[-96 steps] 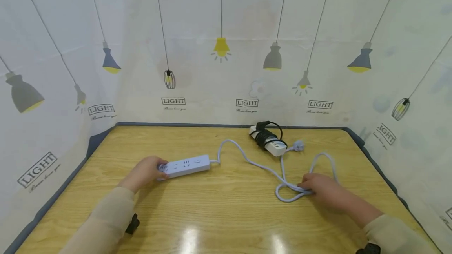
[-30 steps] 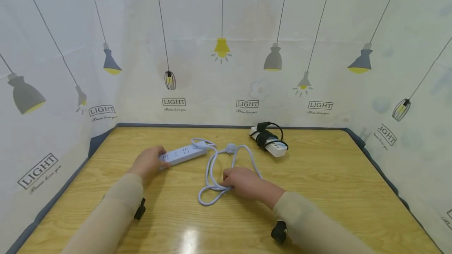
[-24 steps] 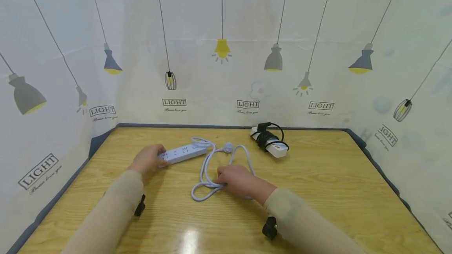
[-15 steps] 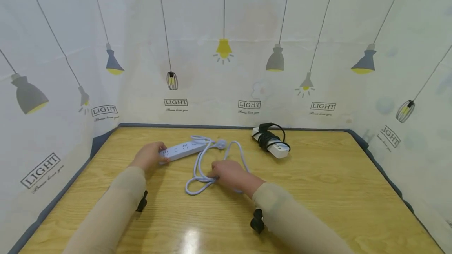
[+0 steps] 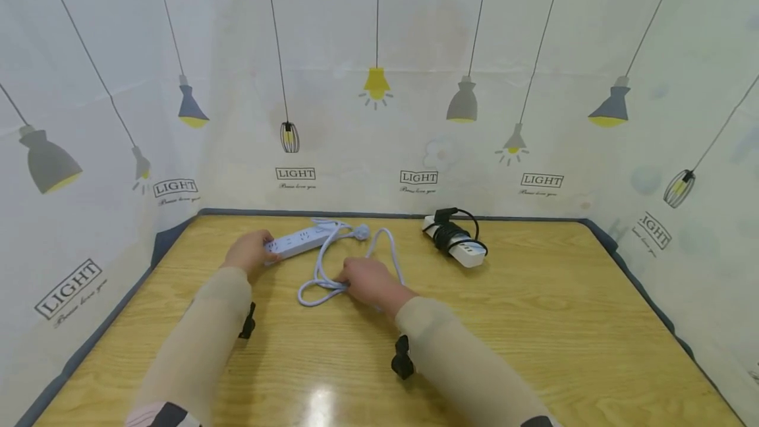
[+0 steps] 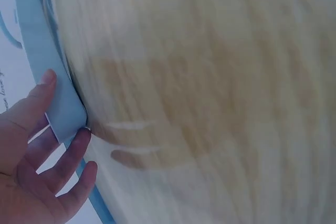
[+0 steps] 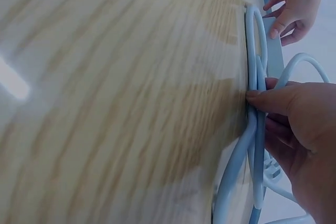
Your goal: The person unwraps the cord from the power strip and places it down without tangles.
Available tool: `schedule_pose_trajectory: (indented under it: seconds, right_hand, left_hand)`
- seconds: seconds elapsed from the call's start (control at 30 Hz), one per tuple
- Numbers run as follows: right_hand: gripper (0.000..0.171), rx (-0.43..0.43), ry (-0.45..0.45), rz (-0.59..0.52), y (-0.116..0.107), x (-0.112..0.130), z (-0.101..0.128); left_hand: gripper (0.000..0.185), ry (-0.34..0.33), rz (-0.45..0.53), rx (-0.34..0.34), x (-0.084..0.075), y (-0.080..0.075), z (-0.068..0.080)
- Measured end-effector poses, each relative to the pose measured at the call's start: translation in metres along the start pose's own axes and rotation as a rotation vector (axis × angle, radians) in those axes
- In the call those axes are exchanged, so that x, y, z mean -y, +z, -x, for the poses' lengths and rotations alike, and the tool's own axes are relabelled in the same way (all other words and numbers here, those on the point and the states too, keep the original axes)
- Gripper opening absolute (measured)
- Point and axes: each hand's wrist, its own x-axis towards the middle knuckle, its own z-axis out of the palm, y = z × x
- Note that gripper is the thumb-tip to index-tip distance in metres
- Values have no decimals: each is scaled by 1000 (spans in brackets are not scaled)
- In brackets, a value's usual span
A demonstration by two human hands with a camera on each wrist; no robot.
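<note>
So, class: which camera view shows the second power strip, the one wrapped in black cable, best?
The head view: the wrapped power strip lies whole near the table's far edge, clear of both hands. Neither wrist view shows it; they show only wood, the pale cord and fingers.

Power strip (image 5: 298, 241) on table (image 5: 534, 321), cord loops (image 5: 332, 275) right of it, second strip (image 5: 455, 241) farther right.
</note>
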Motion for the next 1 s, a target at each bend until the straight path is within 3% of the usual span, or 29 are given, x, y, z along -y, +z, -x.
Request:
schedule_pose_trajectory:
  seconds: [0.3, 0.43, 0.63, 0.87, 1.0]
  right_hand:
    - [34, -29, 61, -39, 7, 2, -14]
    - [36, -36, 89, -88, 8, -5, -14]
    - [25, -66, 144, -126, 5, -10, -16]
    - [54, -16, 123, -139, 2, -22, -16]
    - [57, -15, 92, -150, -8, -32, -15]
  left_hand:
    - [55, -127, 56, -26, 3, -2, -7]
    - [57, -144, 22, -44, 3, 5, -18]
    - [55, -163, 20, -64, 3, 11, -26]
    - [67, -184, 34, -49, 3, 5, -20]
    - [67, -190, 44, -40, -3, -5, -12]
